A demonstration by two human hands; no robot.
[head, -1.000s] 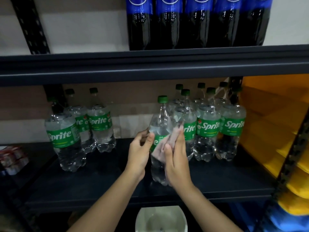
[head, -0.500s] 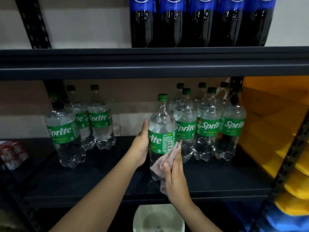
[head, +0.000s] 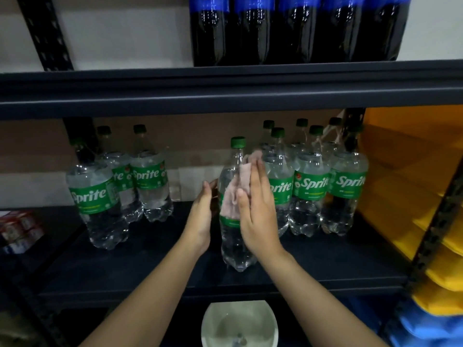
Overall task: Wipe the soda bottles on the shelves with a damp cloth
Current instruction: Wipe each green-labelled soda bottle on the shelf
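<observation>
A clear Sprite bottle [head: 235, 249] with a green cap stands at the front of the dark lower shelf [head: 325, 269]. My right hand [head: 258, 211] presses a pink cloth [head: 236, 194] flat against the bottle's upper front, fingers straight and pointing up. The cloth reaches from the label to the shoulder below the cap. My left hand [head: 203, 216] lies with straight fingers against the bottle's left side. More Sprite bottles [head: 310, 186] stand in a cluster just behind and to the right. Three others [head: 92, 194] stand at the left.
Dark cola bottles [head: 295, 28] with blue labels line the upper shelf [head: 225, 91]. A white bowl [head: 239, 326] sits below the shelf's front edge. Yellow and blue bins [head: 413, 171] are at the right. Small red and white packs [head: 17, 231] lie at the far left.
My right hand slid the cloth up from the bottle's lower body, over the label, to the shoulder. My left hand loosened from gripping the bottle to lying against its side.
</observation>
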